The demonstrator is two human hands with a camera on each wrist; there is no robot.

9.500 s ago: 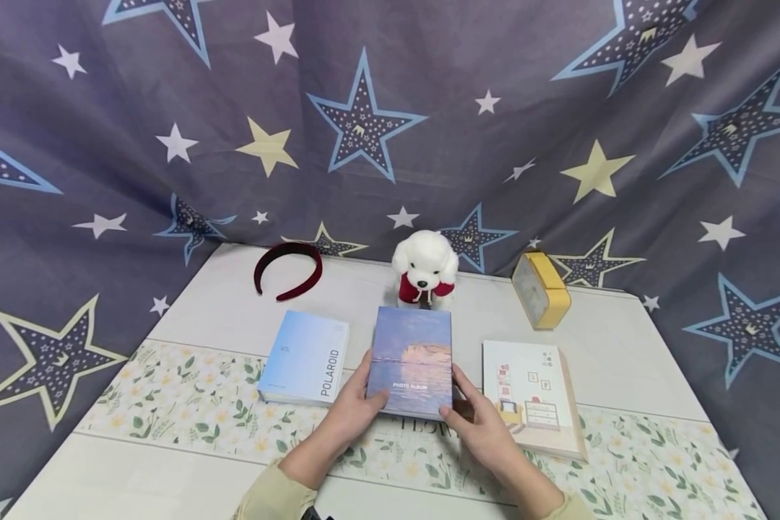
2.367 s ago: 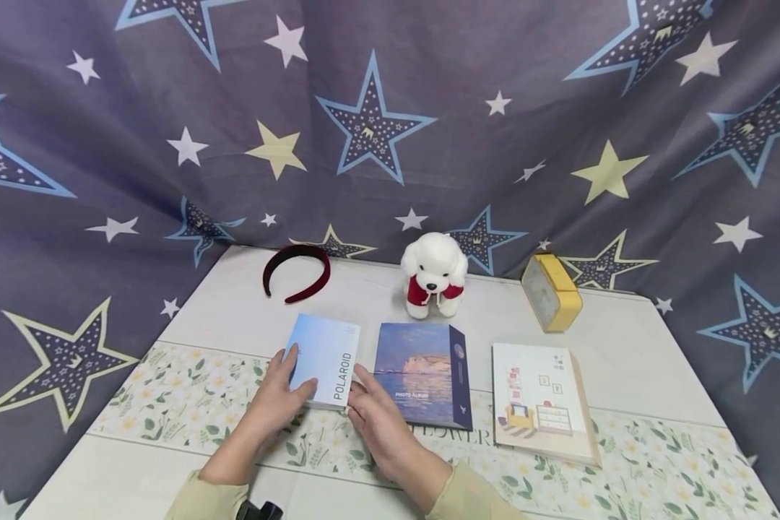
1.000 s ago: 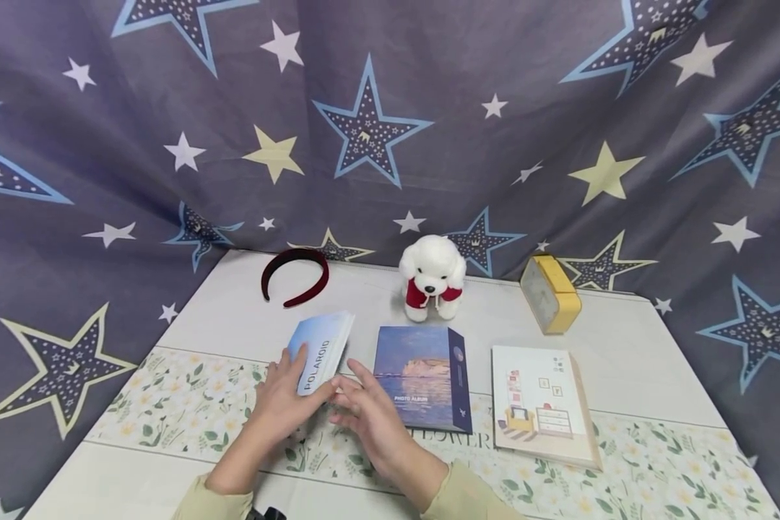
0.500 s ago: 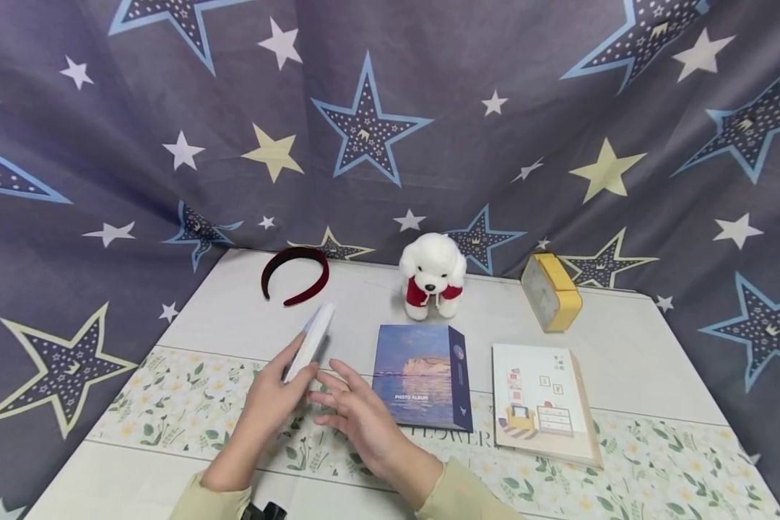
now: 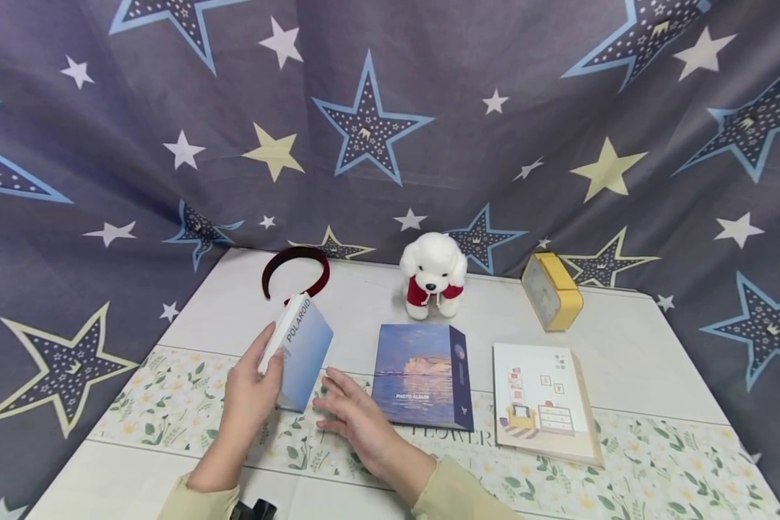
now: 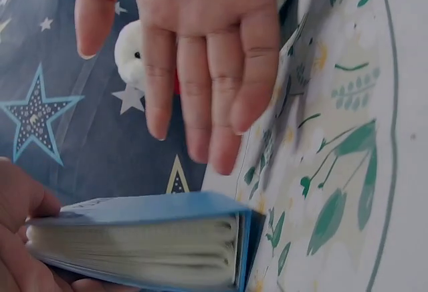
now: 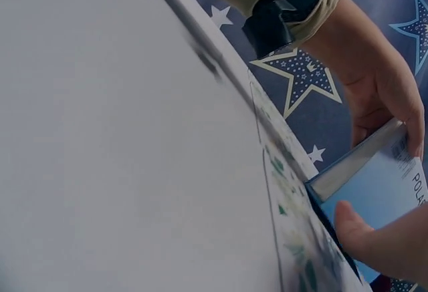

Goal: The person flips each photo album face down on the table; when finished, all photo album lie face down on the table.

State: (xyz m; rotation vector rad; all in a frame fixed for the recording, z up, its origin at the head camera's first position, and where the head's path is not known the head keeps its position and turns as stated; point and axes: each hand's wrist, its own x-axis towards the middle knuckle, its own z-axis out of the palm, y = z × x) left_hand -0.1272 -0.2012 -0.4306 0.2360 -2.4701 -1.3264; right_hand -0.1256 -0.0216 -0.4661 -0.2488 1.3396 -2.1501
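Note:
My left hand (image 5: 252, 386) grips the light blue POLAROID photo album (image 5: 308, 355) by its left edge, thumb on the cover. It stands steeply tilted, with its lettered cover turned to the right. In the left wrist view the album's page edges (image 6: 134, 248) show between blue covers. My right hand (image 5: 364, 426) is just right of it, fingers loosely spread and holding nothing. In the left wrist view a gap separates the right hand's fingers (image 6: 194, 98) from the album. A purple-blue PHOTO ALBUM (image 5: 416, 375) lies flat to the right of that hand.
A pale book with a furniture drawing (image 5: 542, 404) lies farther right. Along the back are a dark red headband (image 5: 312, 285), a white plush dog (image 5: 432, 271) and a yellow clock (image 5: 555, 292). A star-patterned curtain (image 5: 234, 94) hangs behind the table (image 5: 364, 289).
The POLAROID album has been tipped up on edge and turned, its cover now facing right. The left hand moved slightly left with it. The right hand came away from it.

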